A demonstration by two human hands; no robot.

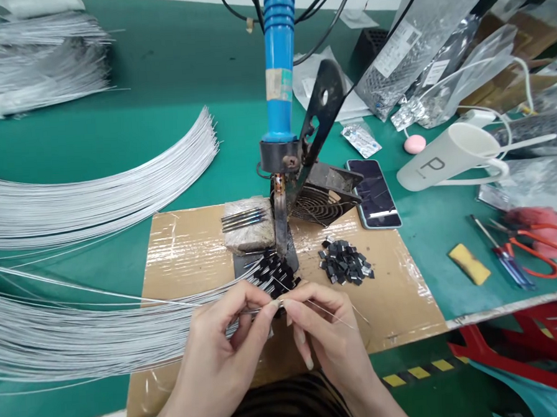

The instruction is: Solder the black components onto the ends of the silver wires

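Note:
My left hand is closed, thumb and forefinger pinching a thin light-grey wire that comes in from the left. Right against it, my right hand pinches at the same spot, and thin wire ends stick out past its fingers. The fingertips cover what lies between them. Under the hands runs a bundle of wires whose ends carry black tips. Just beyond the fingers, a soldering iron with a blue handle hangs tip-down in a black bracket.
A pile of small black pieces lies on the cardboard. Behind are a small fan, a phone and a white mug. Scissors and a screwdriver lie right. Another wire bundle curves at left.

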